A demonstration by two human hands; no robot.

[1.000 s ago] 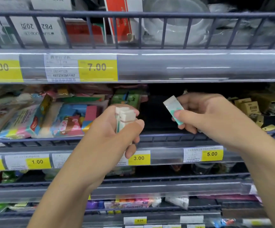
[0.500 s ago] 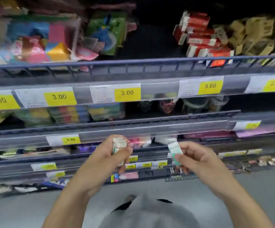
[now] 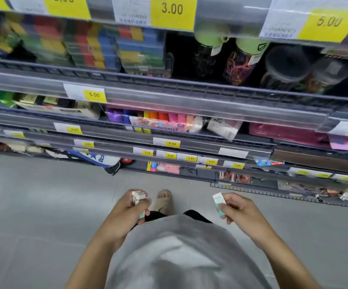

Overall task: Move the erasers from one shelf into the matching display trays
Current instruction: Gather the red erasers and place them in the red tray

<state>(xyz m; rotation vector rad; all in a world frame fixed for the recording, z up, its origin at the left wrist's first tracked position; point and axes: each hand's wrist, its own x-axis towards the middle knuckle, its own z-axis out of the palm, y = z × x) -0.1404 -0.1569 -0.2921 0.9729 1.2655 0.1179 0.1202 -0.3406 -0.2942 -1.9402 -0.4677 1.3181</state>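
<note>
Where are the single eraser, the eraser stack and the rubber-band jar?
single eraser point(image 3: 219, 200): head view, white upper half.
eraser stack point(image 3: 138, 196): head view, top ends.
rubber-band jar point(image 3: 239, 67): head view, clear body.

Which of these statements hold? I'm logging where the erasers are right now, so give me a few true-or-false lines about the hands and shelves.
1. The left hand grips a small stack of white erasers. True.
2. The right hand is empty. False: it pinches one white and teal eraser.
3. Both hands are low, over the grey floor. True.
4. The single eraser already lies in a display tray. False: it is held in the air.
5. A yellow 5.00 price tag sits on a shelf rail. True.
</note>
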